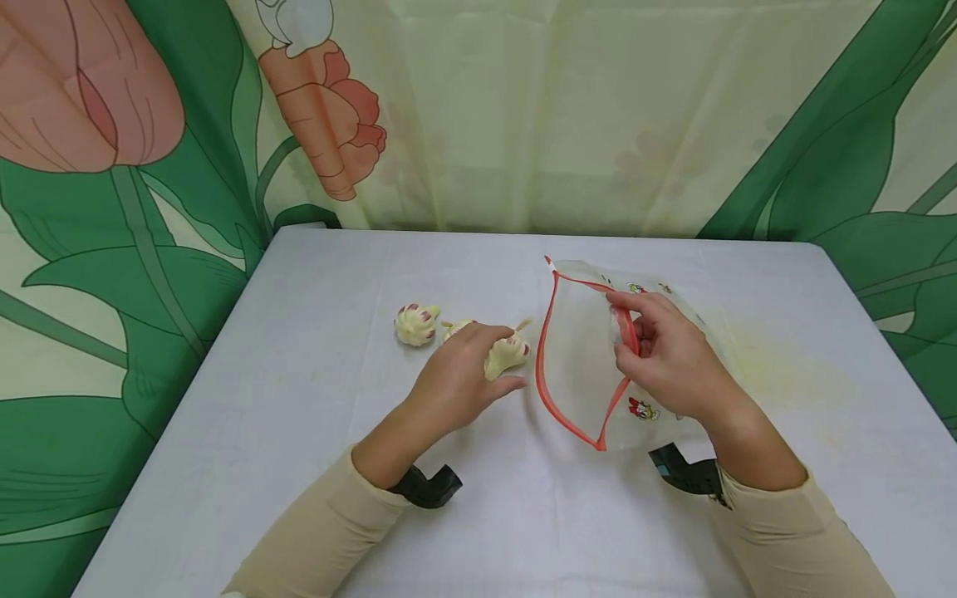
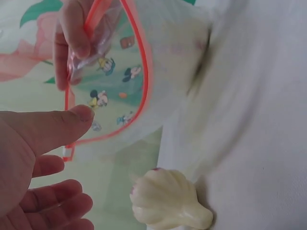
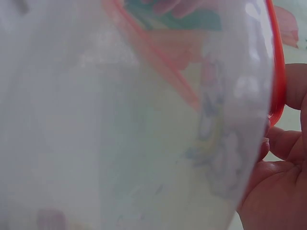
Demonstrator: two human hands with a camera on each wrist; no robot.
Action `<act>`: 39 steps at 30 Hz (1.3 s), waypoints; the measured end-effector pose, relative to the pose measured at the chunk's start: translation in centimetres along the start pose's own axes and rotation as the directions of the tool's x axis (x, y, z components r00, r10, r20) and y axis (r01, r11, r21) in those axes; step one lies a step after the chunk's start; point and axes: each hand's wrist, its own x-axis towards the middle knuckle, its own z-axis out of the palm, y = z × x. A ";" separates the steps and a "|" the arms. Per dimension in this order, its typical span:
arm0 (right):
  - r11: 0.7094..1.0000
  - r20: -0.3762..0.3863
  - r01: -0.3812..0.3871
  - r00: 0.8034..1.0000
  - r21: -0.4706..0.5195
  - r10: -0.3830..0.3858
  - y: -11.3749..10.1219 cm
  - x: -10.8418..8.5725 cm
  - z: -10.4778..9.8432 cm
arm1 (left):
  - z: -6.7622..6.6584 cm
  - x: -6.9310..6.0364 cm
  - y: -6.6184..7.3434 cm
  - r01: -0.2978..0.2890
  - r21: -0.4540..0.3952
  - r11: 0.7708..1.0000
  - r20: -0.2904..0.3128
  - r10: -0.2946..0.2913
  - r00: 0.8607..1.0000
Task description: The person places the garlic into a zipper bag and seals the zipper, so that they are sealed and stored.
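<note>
A clear bag (image 1: 579, 349) with a red edge and cartoon prints stands with its mouth apart, facing left. My right hand (image 1: 673, 353) pinches its red rim; in the right wrist view the bag film (image 3: 134, 124) covers most of the frame, with the fingers at its right edge. Left of the mouth, my left hand (image 1: 456, 378) hovers over garlic bulbs, thumb and fingers apart, holding nothing. One bulb (image 1: 507, 353) shows past its fingers, another is partly hidden behind them. In the left wrist view a bulb (image 2: 165, 199) lies beside the open hand (image 2: 38, 163).
Another garlic bulb (image 1: 415, 325) lies on the white-covered table (image 1: 284, 399), left of the others. Behind the table hangs a curtain (image 1: 523, 108) printed with flowers and leaves. Dark straps (image 1: 429, 487) are on both wrists.
</note>
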 end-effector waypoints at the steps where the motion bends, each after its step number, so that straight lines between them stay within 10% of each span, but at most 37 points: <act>1: 1.000 -0.001 0.000 1.000 0.000 0.000 0.0 0.0 0.0 | 0.0 0.1 -0.2 -0.002 -0.009 1.000 0.001 0.002 1.000; 24: 1.000 -0.001 0.007 1.000 -0.002 -0.007 0.1 -0.1 0.0 | 2.9 2.5 -2.7 0.010 -0.059 0.998 0.091 -0.005 0.996; 39: 1.000 0.005 0.008 1.000 -0.007 -0.008 0.2 0.0 0.1 | 4.1 2.3 -2.5 -0.045 -0.013 0.999 0.031 0.045 0.999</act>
